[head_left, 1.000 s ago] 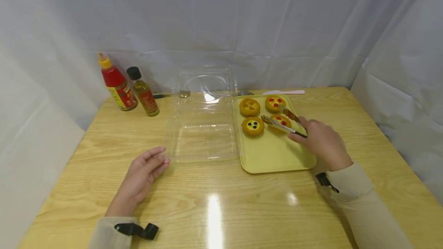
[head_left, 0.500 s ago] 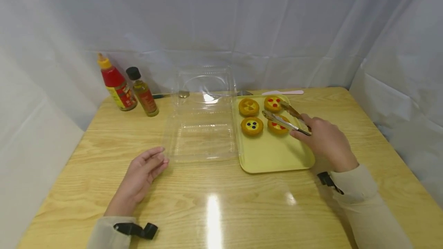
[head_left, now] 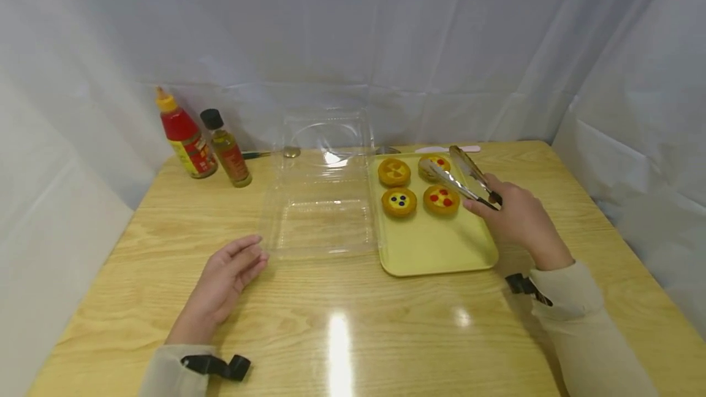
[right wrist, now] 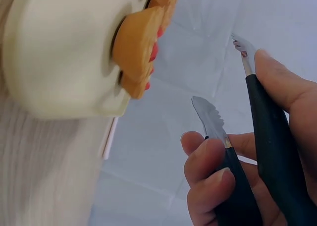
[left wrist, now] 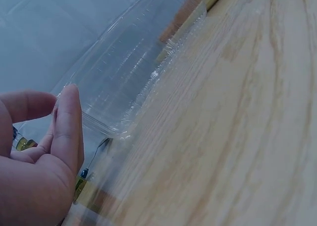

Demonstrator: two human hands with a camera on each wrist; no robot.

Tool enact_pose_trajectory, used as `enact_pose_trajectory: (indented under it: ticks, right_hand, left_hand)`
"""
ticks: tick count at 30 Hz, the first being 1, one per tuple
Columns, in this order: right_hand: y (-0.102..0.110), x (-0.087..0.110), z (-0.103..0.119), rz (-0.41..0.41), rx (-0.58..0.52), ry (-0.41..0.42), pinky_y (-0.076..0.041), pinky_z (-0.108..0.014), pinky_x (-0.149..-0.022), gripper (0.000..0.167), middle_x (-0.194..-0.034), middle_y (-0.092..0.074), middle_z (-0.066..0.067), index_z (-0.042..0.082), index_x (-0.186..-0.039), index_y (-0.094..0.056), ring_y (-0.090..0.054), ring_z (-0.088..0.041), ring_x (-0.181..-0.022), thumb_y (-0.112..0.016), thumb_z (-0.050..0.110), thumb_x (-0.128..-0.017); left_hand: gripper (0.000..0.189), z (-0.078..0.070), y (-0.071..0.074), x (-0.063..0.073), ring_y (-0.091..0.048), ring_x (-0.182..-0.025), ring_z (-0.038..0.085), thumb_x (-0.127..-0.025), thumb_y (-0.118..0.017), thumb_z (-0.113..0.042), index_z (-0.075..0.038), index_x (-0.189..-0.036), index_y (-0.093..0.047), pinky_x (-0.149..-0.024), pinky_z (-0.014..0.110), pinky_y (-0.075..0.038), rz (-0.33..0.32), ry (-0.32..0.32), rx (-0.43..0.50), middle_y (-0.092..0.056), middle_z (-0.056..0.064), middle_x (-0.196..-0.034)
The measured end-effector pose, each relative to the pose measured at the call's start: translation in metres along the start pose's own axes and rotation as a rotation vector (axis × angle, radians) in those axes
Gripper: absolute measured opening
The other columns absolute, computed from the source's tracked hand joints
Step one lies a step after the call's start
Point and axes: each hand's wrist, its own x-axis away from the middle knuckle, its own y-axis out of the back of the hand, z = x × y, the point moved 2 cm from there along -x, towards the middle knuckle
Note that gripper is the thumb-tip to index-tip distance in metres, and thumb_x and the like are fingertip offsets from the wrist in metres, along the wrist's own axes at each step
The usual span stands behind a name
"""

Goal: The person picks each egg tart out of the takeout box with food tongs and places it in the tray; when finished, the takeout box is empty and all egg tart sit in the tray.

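Note:
In the head view, my right hand (head_left: 518,216) grips black-handled metal tongs (head_left: 460,187), their tips spread apart and raised above the far right tart (head_left: 440,163), partly covering it. Nothing shows between the tips in the right wrist view, where fingers and thumb wrap the handles (right wrist: 272,137). Below them on the yellow tray (head_left: 436,256) sit a red-dotted tart (head_left: 441,200), a blue-dotted tart (head_left: 399,201) and a tart with wedge-shaped topping (head_left: 394,172). My left hand (head_left: 223,277) pinches the near left rim of a clear plastic clamshell container (left wrist: 124,72), which stands with its lid up.
A red sauce bottle (head_left: 187,143) and a black-capped bottle (head_left: 228,155) stand at the back left. Along the back edge lie a spoon-like utensil (head_left: 291,152) and a pink knife-like utensil (head_left: 466,149). A white curtain (head_left: 331,29) hangs behind the table.
The tongs have moved from the near right tart up and away to the far right one, and their tips have spread wider. My left hand has stayed at the container.

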Motion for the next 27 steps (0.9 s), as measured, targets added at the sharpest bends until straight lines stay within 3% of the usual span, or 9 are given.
enact_pose_trajectory:
  ticks: [7, 14, 23, 27]
  right_hand:
    - [0.001, -0.005, -0.015, 0.001, -0.052, -0.028, -0.04, -0.069, -0.097, 0.086, -0.143, -0.038, -0.038, -0.005, -0.154, -0.021, -0.042, -0.055, -0.125, -0.047, 0.057, -0.1]
    - [0.0, -0.008, -0.041, 0.053, -0.068, -0.116, -0.032, -0.072, -0.103, 0.092, -0.148, -0.023, -0.042, -0.011, -0.153, -0.006, -0.03, -0.059, -0.13, -0.039, 0.058, -0.101]
    - [-0.001, -0.009, -0.067, 0.078, -0.059, -0.136, -0.04, -0.07, -0.095, 0.1, -0.134, -0.04, -0.045, -0.018, -0.148, -0.01, -0.043, -0.059, -0.119, -0.037, 0.063, -0.099]
    - [-0.001, -0.008, -0.076, 0.119, -0.032, -0.152, -0.037, -0.071, -0.098, 0.098, -0.137, -0.032, -0.049, -0.023, -0.145, -0.003, -0.038, -0.061, -0.122, -0.038, 0.057, -0.102]
  left_hand:
    - [0.037, -0.002, 0.001, 0.002, -0.064, -0.1, 0.012, -0.101, -0.059, -0.011, 0.002, -0.134, -0.049, -0.094, 0.024, -0.053, -0.026, 0.035, -0.007, -0.058, 0.008, -0.114]
    - [0.037, -0.003, 0.0, 0.001, -0.063, -0.1, 0.012, -0.101, -0.059, -0.013, 0.002, -0.133, -0.05, -0.093, 0.024, -0.054, -0.036, 0.061, -0.025, -0.056, 0.007, -0.115]
    - [0.028, -0.009, -0.005, 0.001, -0.063, -0.1, 0.013, -0.101, -0.058, -0.013, -0.003, -0.127, -0.054, -0.092, 0.023, -0.054, -0.043, 0.061, -0.035, -0.056, 0.006, -0.112]
    - [0.026, -0.01, -0.006, 0.001, -0.063, -0.098, 0.012, -0.102, -0.057, -0.012, -0.003, -0.126, -0.054, -0.091, 0.023, -0.055, -0.035, 0.05, -0.034, -0.057, 0.005, -0.111]
